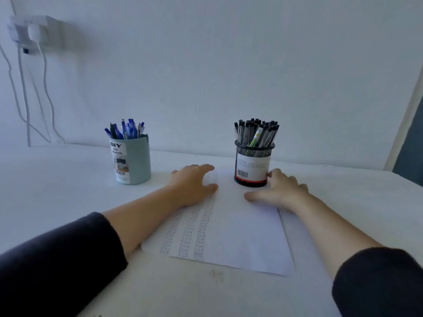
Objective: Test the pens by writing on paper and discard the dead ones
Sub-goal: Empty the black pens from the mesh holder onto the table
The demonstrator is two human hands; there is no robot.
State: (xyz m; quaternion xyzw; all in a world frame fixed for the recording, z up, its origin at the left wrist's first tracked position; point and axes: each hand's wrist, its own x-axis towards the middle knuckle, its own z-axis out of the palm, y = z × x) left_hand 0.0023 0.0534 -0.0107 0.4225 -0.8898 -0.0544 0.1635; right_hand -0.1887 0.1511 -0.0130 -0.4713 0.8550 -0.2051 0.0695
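- On the white table point(68, 179), a sheet of paper point(240, 234) lies between two pen holders: a teal desk organizer point(134, 162) of blue pens point(126, 129) at the left, a black mesh cup point(254, 164) of black-capped pens point(256, 131) at the right.
- Left hand point(193, 184) lies flat on the paper's far left part, fingers relaxed, its grip on nothing.
- Right hand point(280, 189) rests palm-down at the paper's right edge, fingertips touching the mesh cup; it holds no pen.
- Risk: the mesh cup is packed and top-heavy, so a nudge from those fingers could tip it and scatter the pens.
- Risk: nothing marks which holder has tested pens, so the good and the dead ones may get mixed.
- Hard to make out: rows of faint marks on the paper's left half are too blurred to read.
- No discard bin is visible.
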